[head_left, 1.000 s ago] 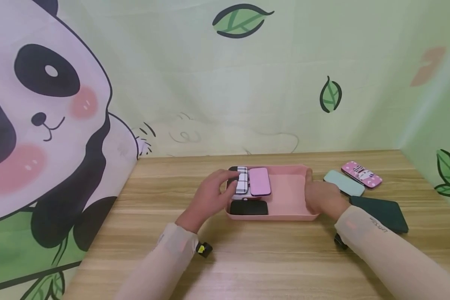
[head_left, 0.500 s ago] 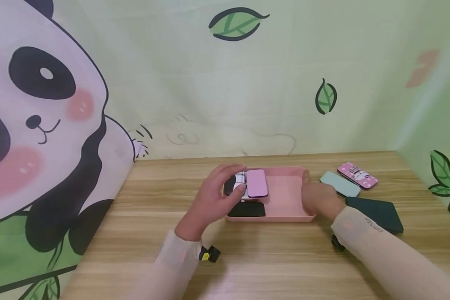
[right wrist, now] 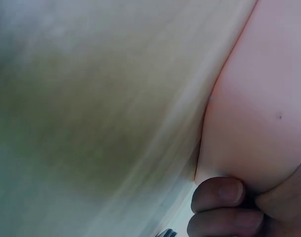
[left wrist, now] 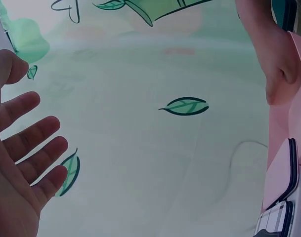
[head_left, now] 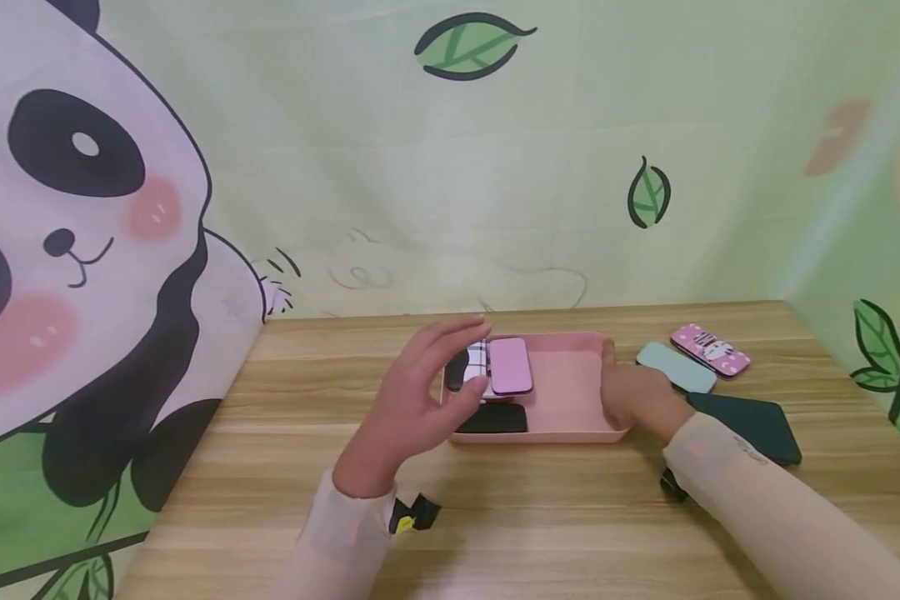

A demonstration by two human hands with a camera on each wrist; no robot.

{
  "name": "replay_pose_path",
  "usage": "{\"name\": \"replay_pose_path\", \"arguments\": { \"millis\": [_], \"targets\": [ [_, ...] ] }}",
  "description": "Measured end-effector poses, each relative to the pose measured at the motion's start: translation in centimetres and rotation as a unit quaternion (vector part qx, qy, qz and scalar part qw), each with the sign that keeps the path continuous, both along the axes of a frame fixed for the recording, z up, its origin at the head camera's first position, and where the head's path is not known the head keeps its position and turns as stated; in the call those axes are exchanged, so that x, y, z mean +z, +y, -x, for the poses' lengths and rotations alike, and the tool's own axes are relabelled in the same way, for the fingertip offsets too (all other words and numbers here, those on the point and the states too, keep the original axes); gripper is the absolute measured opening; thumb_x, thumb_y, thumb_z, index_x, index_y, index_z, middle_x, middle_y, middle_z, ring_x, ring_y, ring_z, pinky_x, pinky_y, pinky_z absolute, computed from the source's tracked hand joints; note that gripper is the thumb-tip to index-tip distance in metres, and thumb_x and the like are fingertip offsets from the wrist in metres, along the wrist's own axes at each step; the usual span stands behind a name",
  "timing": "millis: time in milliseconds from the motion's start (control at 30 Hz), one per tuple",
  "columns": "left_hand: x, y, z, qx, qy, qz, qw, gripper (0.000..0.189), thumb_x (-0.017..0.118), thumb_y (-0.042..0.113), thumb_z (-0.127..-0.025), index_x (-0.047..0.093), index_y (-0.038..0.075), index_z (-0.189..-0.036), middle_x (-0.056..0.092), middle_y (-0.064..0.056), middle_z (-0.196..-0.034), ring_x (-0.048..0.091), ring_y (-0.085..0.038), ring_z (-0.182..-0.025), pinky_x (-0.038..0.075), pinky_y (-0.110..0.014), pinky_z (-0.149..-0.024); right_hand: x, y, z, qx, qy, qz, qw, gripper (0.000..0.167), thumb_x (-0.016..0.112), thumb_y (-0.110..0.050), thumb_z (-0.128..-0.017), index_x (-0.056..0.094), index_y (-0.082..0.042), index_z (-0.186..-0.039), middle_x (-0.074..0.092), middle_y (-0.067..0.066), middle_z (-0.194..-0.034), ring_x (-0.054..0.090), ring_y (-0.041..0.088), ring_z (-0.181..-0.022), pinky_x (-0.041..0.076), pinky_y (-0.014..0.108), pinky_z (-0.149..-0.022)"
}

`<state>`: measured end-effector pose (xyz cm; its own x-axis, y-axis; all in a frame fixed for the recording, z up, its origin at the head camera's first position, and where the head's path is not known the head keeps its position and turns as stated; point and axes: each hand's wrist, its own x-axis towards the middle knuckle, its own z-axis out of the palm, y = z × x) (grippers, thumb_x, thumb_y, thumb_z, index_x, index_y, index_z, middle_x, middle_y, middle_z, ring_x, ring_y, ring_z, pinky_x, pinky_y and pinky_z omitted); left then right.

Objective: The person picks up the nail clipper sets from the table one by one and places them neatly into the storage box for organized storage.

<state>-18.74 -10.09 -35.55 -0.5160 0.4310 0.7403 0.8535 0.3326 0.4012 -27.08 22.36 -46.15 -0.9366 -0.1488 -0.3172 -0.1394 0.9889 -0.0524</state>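
Plaid case (head_left: 477, 359) partly hidden; panda (head_left: 120, 267) cropped

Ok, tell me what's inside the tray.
The tray holds a pink case, plaid case and black case. The left hand partly covers the plaid one; what's beneath is mostly hidden.

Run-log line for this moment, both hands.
left hand: holds nothing, near plaid case | right hand: grips pink tray | in tray: pink case, black case

Nothing is showing clearly enough to read. Dark lettering (head_left: 747, 451) is running along the right sleeve (head_left: 772, 500), its letters blurring together. A yellow label (head_left: 405, 523) is sitting on the black device (head_left: 423, 512) beside the left sleeve (head_left: 345, 546), too small to read.
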Motion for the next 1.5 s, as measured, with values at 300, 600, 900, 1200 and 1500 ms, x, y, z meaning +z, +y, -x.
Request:
{"name": "replay_pose_path", "arguments": {
  "millis": [300,600,900,1200,1500],
  "targets": [
    [0.3,-0.2,-0.3,-0.007,0.010,-0.011,0.9999,0.046,0.064,0.021,-0.090,0.061,0.011,-0.135,0.059,-0.008,-0.138,0.054,-0.024,-0.129,0.046,-0.041,-0.106,1.0,0.6,-0.1,-0.023,-0.001,0.046,0.9987,0.078,0.038,-0.034,-0.102,0.000,0.005,-0.158,0.059,0.013,-0.069,0.043,0.019,-0.049,0.031,0.030,-0.045],
    [0.2,-0.2,-0.5,-0.016,0.007,-0.014,0.9998,0.047,0.064,0.020,-0.090,0.061,0.011,-0.135,0.059,-0.008,-0.139,0.054,-0.024,-0.129,0.047,-0.040,-0.105,4.8,0.8,-1.4,0.063,0.116,0.145,0.9806,0.069,0.045,-0.040,-0.104,0.026,0.000,-0.156,0.041,0.035,-0.147,0.048,0.050,-0.130,0.042,0.065,-0.102],
    [0.5,-0.1,-0.8,-0.034,-0.004,-0.026,0.9991,0.047,0.063,0.019,-0.089,0.060,0.009,-0.136,0.058,-0.009,-0.140,0.054,-0.025,-0.128,0.047,-0.041,-0.103,11.4,-0.5,-5.0,0.118,0.256,0.271,0.9204,0.066,0.059,-0.035,-0.100,0.032,-0.015,-0.157,0.052,0.014,-0.136,0.052,0.033,-0.123,0.047,0.057,-0.098],
    [0.9,-0.2,-1.4,-0.050,0.014,-0.024,0.9984,0.046,0.061,0.020,-0.091,0.059,0.008,-0.135,0.057,-0.013,-0.140,0.054,-0.027,-0.129,0.048,-0.042,-0.104,14.0,-1.2,-8.7,0.240,0.400,0.382,0.7979,0.064,0.065,-0.030,-0.094,0.044,-0.005,-0.149,0.057,0.017,-0.133,0.049,0.019,-0.126,0.037,0.022,-0.104],
    [1.4,-0.2,-2.0,-0.054,0.031,-0.034,0.9975,0.046,0.055,0.034,-0.098,0.060,0.003,-0.133,0.057,-0.014,-0.140,0.055,-0.027,-0.128,0.049,-0.040,-0.102,15.9,-2.3,-11.4,0.320,0.495,0.474,0.6549,0.071,0.058,-0.047,-0.096,0.052,0.015,-0.128,0.063,0.017,-0.123,0.054,0.011,-0.122,0.039,0.022,-0.104]
  ]
}}
